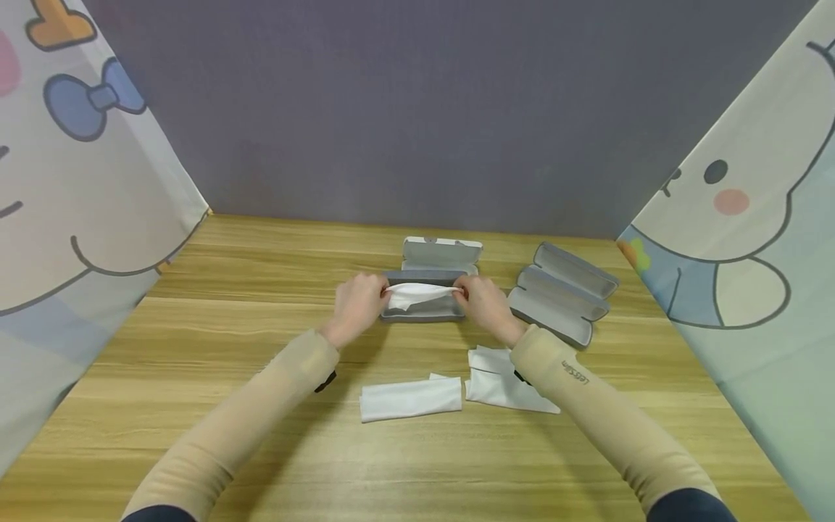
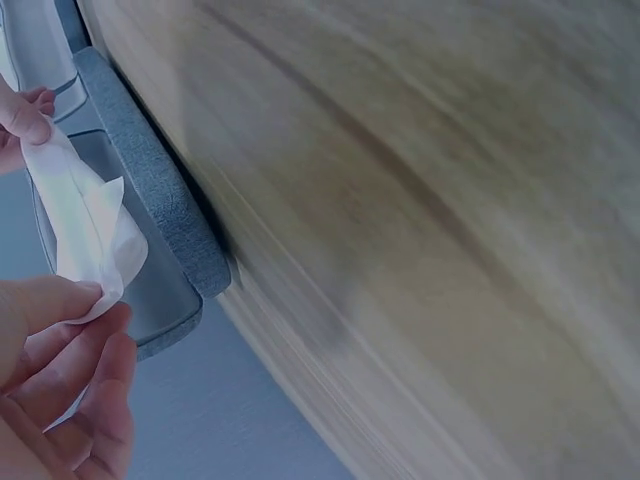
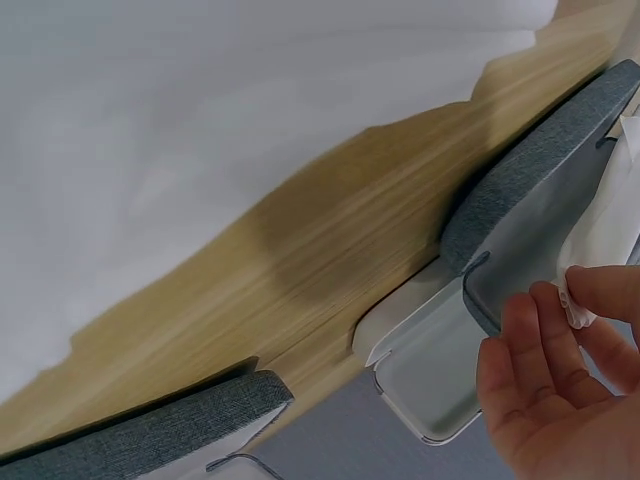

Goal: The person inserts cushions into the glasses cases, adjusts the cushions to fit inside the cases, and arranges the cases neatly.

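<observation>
Matt white cloth [image 1: 417, 293]; rough fabric-like grey case [image 2: 155, 172], smooth lining [image 2: 165, 290]; wood-grain table [image 1: 417, 471]

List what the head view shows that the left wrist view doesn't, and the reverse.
Only the head view: beige sleeves, cartoon-printed side panels, the folded cloth and the cloth beside it on the table.

Only the left wrist view: the palm side of the left hand.

Both: that hand, the right hand, the white cloth they pinch, the grey case between them, and the table.

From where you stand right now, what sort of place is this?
Probably a screened-off indoor workspace: a wood-grain table, a plain grey backdrop behind it, and cartoon-printed sheets on both sides.
</observation>
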Action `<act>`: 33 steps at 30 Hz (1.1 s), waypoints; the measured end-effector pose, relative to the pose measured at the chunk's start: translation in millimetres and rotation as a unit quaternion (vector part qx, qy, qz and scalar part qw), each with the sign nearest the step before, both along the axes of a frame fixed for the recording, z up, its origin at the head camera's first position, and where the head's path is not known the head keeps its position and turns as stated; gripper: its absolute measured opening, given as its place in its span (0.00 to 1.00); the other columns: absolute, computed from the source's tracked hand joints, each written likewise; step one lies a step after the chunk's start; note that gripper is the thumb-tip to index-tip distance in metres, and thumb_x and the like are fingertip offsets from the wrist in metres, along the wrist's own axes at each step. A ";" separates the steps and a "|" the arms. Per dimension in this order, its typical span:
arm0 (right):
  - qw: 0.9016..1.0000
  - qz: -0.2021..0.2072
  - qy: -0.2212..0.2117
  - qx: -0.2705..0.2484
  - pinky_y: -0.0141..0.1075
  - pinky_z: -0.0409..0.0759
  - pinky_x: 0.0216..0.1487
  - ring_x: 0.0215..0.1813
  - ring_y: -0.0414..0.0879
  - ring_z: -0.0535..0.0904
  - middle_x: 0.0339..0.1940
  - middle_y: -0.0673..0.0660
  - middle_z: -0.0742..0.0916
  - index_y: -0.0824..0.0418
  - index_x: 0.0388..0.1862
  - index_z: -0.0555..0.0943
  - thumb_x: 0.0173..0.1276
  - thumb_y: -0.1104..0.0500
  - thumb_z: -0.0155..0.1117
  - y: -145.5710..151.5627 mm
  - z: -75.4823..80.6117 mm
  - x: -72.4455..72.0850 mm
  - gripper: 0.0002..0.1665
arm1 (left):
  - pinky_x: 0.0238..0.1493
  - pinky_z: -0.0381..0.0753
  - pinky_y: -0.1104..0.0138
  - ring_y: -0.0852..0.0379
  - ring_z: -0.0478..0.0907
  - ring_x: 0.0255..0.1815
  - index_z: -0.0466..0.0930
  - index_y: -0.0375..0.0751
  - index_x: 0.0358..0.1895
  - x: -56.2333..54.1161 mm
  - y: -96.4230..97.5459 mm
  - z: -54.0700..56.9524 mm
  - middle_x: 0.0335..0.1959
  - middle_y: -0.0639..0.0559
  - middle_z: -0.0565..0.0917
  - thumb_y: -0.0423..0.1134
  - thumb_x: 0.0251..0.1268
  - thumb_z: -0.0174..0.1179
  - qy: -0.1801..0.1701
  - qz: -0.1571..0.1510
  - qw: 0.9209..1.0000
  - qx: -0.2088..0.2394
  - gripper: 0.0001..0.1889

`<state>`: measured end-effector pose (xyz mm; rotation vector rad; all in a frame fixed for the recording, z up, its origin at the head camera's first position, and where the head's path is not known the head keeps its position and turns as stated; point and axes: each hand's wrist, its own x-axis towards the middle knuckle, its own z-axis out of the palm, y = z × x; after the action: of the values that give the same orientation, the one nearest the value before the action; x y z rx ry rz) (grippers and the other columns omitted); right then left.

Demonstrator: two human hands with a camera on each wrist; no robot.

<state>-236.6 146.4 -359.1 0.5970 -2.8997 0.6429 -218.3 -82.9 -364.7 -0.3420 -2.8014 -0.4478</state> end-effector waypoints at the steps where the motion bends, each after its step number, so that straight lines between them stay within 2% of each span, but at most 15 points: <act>1: 1.000 -0.002 -0.002 0.002 0.31 0.65 0.19 0.22 0.44 0.72 0.26 0.58 0.85 0.64 0.39 0.84 0.70 0.61 0.58 -0.2 -0.2 0.0 0.09 | 0.13 0.60 0.71 0.61 0.66 0.16 0.81 0.41 0.22 0.3 0.2 -0.4 0.15 0.53 0.77 0.37 0.62 0.62 0.001 0.001 1.000 -0.004 0.10; 6: 1.000 -0.012 -0.007 0.015 0.32 0.67 0.20 0.23 0.45 0.73 0.28 0.58 0.86 0.63 0.40 0.84 0.70 0.61 0.58 -0.5 -2.6 -1.6 0.09 | 0.13 0.65 0.69 0.60 0.69 0.16 0.82 0.41 0.24 0.8 1.6 -2.1 0.17 0.52 0.80 0.37 0.62 0.62 0.000 0.003 1.000 -0.010 0.08; 11: 1.000 -0.009 -0.006 0.027 0.33 0.70 0.22 0.24 0.45 0.76 0.29 0.58 0.86 0.62 0.39 0.84 0.69 0.60 0.59 0.5 -7.5 -3.9 0.08 | 0.13 0.63 0.70 0.60 0.68 0.15 0.82 0.41 0.24 0.1 3.0 -5.1 0.16 0.52 0.80 0.38 0.62 0.63 0.001 0.005 1.000 -0.019 0.09; 17: 0.999 0.000 -0.025 0.027 0.36 0.74 0.22 0.24 0.46 0.77 0.31 0.59 0.87 0.62 0.40 0.84 0.69 0.60 0.59 1.2 -11.3 -2.7 0.08 | 0.13 0.63 0.69 0.60 0.67 0.15 0.80 0.42 0.22 -0.1 4.7 -10.3 0.16 0.52 0.80 0.39 0.62 0.63 -0.007 0.004 0.999 -0.031 0.11; 24: 0.999 -0.001 -0.022 0.042 0.33 0.72 0.21 0.23 0.43 0.75 0.32 0.58 0.87 0.62 0.40 0.84 0.68 0.61 0.61 -1.5 -14.2 -1.7 0.07 | 0.12 0.64 0.68 0.59 0.70 0.16 0.80 0.42 0.21 -0.8 6.3 -14.3 0.17 0.50 0.81 0.39 0.63 0.63 -0.020 0.006 0.999 -0.034 0.12; 33: 0.998 -0.007 -0.044 0.054 0.33 0.69 0.22 0.24 0.43 0.74 0.33 0.56 0.87 0.59 0.40 0.85 0.70 0.59 0.59 -2.4 -17.2 -6.0 0.08 | 0.13 0.61 0.69 0.60 0.68 0.16 0.79 0.42 0.21 -1.2 6.4 -15.8 0.17 0.51 0.81 0.38 0.64 0.62 -0.030 0.004 0.999 -0.036 0.13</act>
<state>-242.7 144.0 -376.3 0.5735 -3.0332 0.5254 -219.5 -76.5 -380.6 -0.3369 -2.8817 -0.3610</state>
